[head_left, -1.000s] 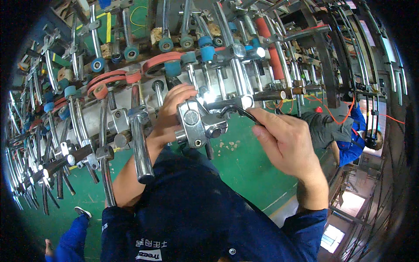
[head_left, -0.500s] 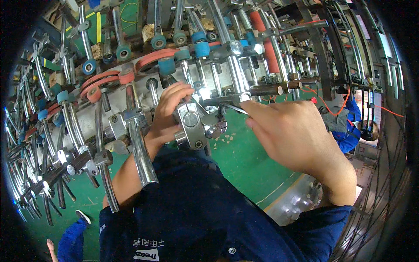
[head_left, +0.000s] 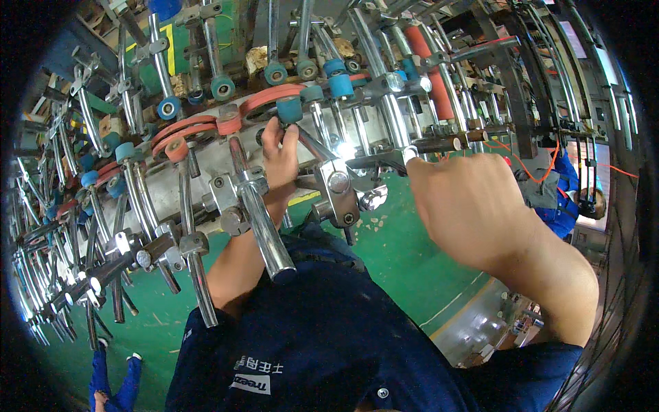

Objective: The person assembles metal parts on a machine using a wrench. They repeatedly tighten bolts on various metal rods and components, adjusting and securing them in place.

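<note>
Left hand [head_left: 280,163] fingers curl around a metal clamp block [head_left: 336,192] on the spindle machine [head_left: 206,185]. Right hand [head_left: 473,206] fingers pinch a dark tool [head_left: 384,161] just beside it. Green workshop floor [head_left: 384,261] lies below.

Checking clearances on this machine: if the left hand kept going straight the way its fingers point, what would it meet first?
The left hand points up the frame; its fingertips sit just under the teal cylindrical roller by the orange-red belt. Probably the roller first, though depth is unclear.
</note>
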A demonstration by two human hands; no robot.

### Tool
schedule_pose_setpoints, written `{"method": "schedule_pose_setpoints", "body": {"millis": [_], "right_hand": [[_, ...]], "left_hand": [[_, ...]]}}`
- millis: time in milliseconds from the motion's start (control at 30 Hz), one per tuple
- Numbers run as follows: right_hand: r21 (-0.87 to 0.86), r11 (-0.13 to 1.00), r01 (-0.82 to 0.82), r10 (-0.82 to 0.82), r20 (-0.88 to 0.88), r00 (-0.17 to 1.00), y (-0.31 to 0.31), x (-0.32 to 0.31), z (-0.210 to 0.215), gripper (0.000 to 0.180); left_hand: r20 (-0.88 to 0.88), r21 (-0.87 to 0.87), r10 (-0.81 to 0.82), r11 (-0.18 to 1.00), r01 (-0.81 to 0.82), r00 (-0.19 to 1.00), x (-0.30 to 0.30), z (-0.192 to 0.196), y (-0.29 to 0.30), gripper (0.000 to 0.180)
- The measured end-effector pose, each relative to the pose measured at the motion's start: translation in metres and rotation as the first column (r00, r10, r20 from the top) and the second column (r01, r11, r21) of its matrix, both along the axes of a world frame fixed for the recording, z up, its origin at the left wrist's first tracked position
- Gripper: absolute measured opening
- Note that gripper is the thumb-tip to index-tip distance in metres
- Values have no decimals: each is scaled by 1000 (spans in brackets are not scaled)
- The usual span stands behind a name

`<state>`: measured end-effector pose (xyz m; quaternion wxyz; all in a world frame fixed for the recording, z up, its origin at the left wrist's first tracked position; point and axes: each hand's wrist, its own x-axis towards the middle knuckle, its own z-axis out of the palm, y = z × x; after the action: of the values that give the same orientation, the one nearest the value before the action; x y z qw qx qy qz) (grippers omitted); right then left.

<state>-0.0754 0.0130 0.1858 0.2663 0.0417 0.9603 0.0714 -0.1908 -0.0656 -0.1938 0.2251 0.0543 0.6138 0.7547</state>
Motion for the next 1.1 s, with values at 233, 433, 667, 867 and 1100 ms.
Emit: {"method": "schedule_pose_setpoints", "body": {"millis": [233, 433, 667, 867, 1100], "right_hand": [[-30, 996, -83, 82, -34, 996, 4, -1, -2, 11], [41, 992, 122, -124, 43, 991, -20, 5, -7, 13], [-28, 996, -79, 81, 57, 995, -5, -9, -4, 18], [20, 1000, -6, 4, 107, 994, -23, -15, 1, 16], [83, 994, 78, -88, 125, 988, -33, -7, -5, 21]], "left_hand": [[206, 327, -141, 943, 67, 968, -18, -4, 10, 31], [255, 410, -215, 907, 96, 943, -17, -5, 13, 25], [204, 405, -218, 906, 120, 954, -21, -8, 11, 20], [229, 393, -192, 915, 89, 954, -19, -10, 19, 24], [250, 403, -228, 908, 114, 941, -27, -23, 26, 18]]}}
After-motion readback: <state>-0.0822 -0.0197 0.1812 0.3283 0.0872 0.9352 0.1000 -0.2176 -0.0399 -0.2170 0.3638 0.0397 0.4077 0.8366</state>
